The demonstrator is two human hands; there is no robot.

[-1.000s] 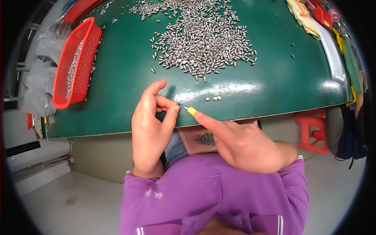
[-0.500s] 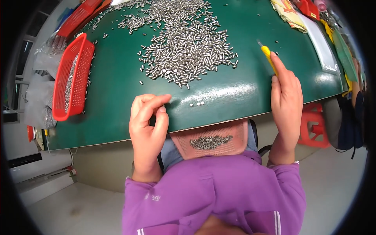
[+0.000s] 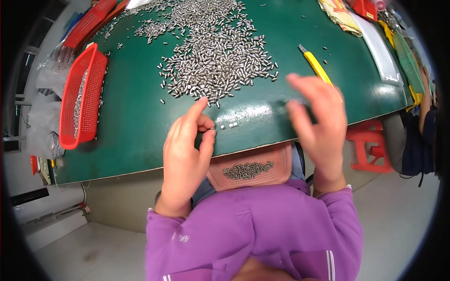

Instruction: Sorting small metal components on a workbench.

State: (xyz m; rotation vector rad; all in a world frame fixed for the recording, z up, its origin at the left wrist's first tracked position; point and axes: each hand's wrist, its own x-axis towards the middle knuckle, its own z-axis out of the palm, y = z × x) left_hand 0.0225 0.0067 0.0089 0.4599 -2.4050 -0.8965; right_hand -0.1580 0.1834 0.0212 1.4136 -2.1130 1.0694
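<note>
The green counter [image 3: 140, 117] carries a broad heap of small metal pins [image 3: 215, 51] spread across its far middle, well beyond both hands. A red basket [image 3: 79, 103] stands at the left edge, and a pink tray [image 3: 248, 168] holding a small cluster of pins sits below the near edge, between the forearms. The yellow knife [image 3: 316, 65] lies loose on the counter up and to the right, its long axis running from upper left to lower right; the right hand [image 3: 318, 122] hovers just below it, fingers spread and empty, blurred. The left hand [image 3: 187, 150] rests at the near edge, thumb and forefinger pinched narrow, apparently on a single pin, though this is too small to confirm. Three loose pins [image 3: 228, 125] lie just right of that pinch, nearer the left hand.
</note>
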